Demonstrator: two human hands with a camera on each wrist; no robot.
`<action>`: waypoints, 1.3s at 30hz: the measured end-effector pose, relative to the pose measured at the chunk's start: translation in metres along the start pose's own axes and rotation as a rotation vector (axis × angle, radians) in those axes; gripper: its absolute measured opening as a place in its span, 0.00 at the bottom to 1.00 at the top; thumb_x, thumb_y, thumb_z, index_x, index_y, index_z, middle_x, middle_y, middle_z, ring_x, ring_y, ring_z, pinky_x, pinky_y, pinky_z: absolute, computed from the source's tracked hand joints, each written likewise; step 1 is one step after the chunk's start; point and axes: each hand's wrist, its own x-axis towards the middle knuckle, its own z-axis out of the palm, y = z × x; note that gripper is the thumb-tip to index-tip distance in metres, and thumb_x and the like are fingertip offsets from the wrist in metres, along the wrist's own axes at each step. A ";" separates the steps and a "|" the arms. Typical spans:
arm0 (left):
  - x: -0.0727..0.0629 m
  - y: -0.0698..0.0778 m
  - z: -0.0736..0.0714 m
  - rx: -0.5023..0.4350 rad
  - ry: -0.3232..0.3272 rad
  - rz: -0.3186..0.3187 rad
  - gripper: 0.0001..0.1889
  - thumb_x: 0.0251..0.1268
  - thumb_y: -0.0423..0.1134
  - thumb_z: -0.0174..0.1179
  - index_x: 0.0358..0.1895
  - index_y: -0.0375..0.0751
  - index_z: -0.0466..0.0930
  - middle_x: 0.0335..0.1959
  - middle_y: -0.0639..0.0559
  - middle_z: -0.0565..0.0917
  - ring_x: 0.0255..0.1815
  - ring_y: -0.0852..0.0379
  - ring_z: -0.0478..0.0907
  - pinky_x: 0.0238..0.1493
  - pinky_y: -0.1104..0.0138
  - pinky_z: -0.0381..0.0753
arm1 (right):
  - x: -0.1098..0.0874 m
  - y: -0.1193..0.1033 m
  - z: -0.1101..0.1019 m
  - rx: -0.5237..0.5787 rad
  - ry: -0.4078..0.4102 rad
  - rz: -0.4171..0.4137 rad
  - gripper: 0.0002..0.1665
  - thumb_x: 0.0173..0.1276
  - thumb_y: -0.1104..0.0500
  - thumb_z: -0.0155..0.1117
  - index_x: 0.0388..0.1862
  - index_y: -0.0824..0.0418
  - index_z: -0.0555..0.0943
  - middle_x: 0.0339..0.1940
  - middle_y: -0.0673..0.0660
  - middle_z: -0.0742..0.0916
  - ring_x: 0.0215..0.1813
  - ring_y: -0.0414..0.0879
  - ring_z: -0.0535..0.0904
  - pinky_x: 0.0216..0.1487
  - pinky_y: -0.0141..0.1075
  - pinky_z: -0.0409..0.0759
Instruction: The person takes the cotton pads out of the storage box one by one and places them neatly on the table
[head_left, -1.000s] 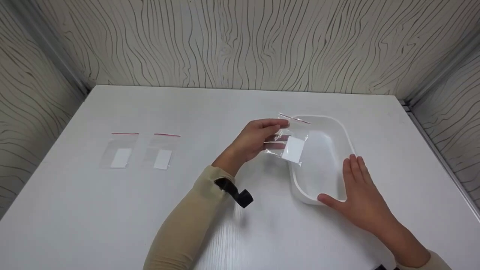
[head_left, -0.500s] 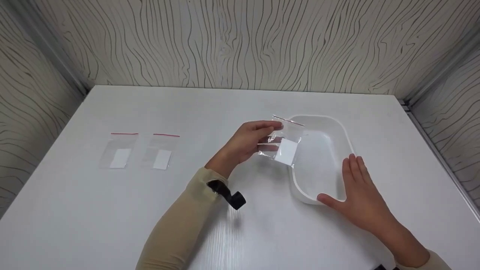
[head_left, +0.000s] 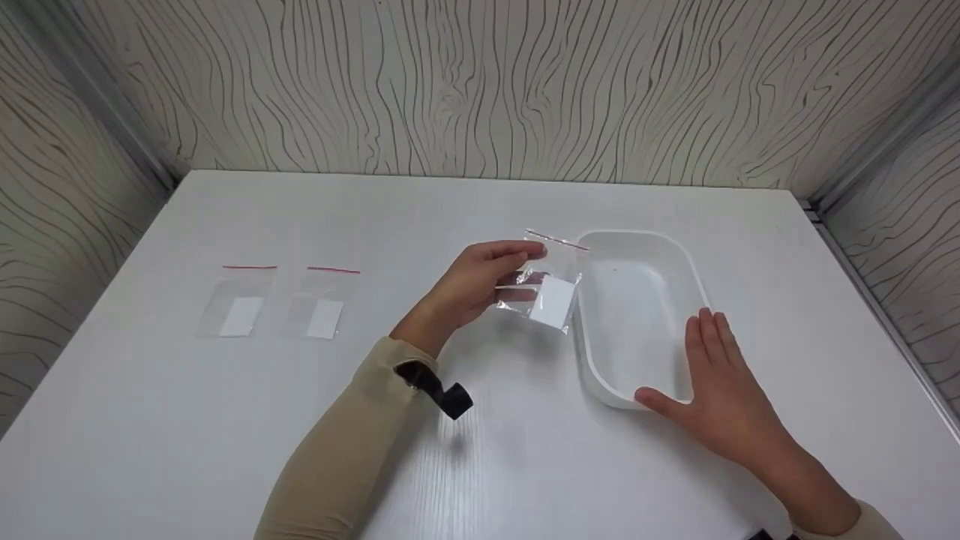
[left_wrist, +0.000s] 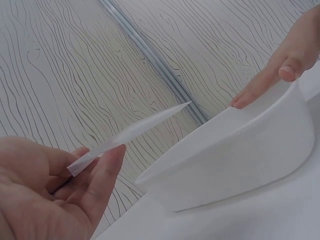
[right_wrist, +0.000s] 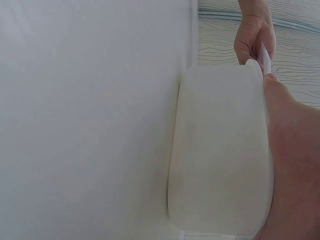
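A clear zip bag (head_left: 553, 281) with a red seal line and a white card (head_left: 553, 301) inside is pinched between the thumb and fingers of my left hand (head_left: 491, 277). It is held up just left of the white plastic tub (head_left: 589, 352), its right edge overlapping the tub's rim in the head view. In the left wrist view the bag (left_wrist: 132, 132) appears nearly edge-on. My right hand (head_left: 724, 397) rests on the tub's near right rim, fingers straight and thumb spread along the near edge.
Two more clear zip bags lie flat at the left of the white table (head_left: 420, 217): a left one (head_left: 244, 300) and a right one (head_left: 324, 304), each with a red seal line and white card. Patterned wall panels (head_left: 450, 90) stand behind and at both sides.
My left hand has moved leftward with the zip bag, from over the tub's left part to beside its left rim. The right hand and the tub have stayed put.
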 end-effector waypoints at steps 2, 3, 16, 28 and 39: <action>-0.001 0.000 -0.002 0.005 0.003 0.001 0.17 0.79 0.30 0.51 0.65 0.33 0.78 0.64 0.46 0.80 0.56 0.45 0.83 0.53 0.60 0.86 | 0.000 0.000 0.000 0.001 -0.001 -0.001 0.73 0.64 0.27 0.65 0.80 0.77 0.41 0.82 0.75 0.44 0.83 0.65 0.30 0.79 0.62 0.43; -0.002 0.000 -0.003 0.007 0.004 0.000 0.17 0.80 0.30 0.51 0.65 0.33 0.78 0.64 0.46 0.80 0.58 0.43 0.82 0.53 0.61 0.86 | 0.000 0.000 0.000 0.003 -0.002 -0.001 0.73 0.64 0.27 0.65 0.80 0.77 0.41 0.82 0.75 0.44 0.83 0.64 0.29 0.79 0.62 0.43; -0.011 0.006 -0.018 0.019 0.046 -0.011 0.17 0.79 0.31 0.52 0.65 0.34 0.78 0.64 0.46 0.80 0.59 0.42 0.81 0.53 0.61 0.86 | -0.001 -0.001 0.000 0.000 -0.015 0.010 0.74 0.64 0.27 0.64 0.80 0.77 0.40 0.82 0.75 0.43 0.83 0.64 0.29 0.79 0.63 0.43; -0.022 0.008 -0.034 0.047 0.079 -0.022 0.17 0.80 0.32 0.51 0.66 0.36 0.78 0.64 0.48 0.80 0.63 0.40 0.78 0.49 0.64 0.87 | -0.001 -0.001 -0.001 0.003 -0.005 0.009 0.74 0.64 0.27 0.65 0.80 0.77 0.40 0.82 0.74 0.44 0.83 0.64 0.29 0.79 0.64 0.44; -0.029 0.010 -0.047 0.061 0.105 -0.019 0.17 0.80 0.31 0.50 0.66 0.35 0.77 0.65 0.46 0.79 0.63 0.40 0.77 0.48 0.65 0.87 | -0.001 -0.001 -0.001 0.003 -0.014 0.017 0.74 0.63 0.26 0.65 0.80 0.76 0.39 0.82 0.73 0.42 0.83 0.64 0.29 0.78 0.65 0.45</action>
